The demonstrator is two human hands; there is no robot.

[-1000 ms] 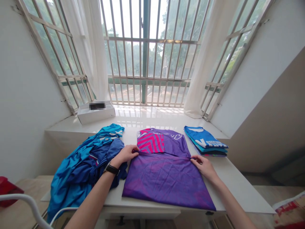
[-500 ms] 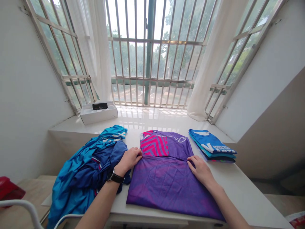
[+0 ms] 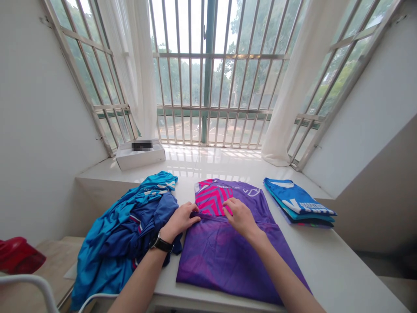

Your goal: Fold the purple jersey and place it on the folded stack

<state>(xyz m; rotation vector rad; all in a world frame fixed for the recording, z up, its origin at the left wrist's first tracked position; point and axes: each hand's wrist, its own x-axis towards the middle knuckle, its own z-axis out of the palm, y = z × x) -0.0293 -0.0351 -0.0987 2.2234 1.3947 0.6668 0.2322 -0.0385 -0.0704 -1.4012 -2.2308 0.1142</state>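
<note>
Purple shirt (image 3: 208, 252) points toward 12 o'clock, long axis 12-to-6; left hand (image 3: 180, 218) pinches its 10-o'clock edge; right hand (image 3: 243, 220) half-curled, hold unclear.

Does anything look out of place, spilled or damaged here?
No spill or visible damage, on the purple shirt or elsewhere. One oddity: a pixelated patch hides part of the white box on the ledge. The blue clothes lie heaped and appear to hang past the edge of the table, unlike the neat folded stack.
</note>
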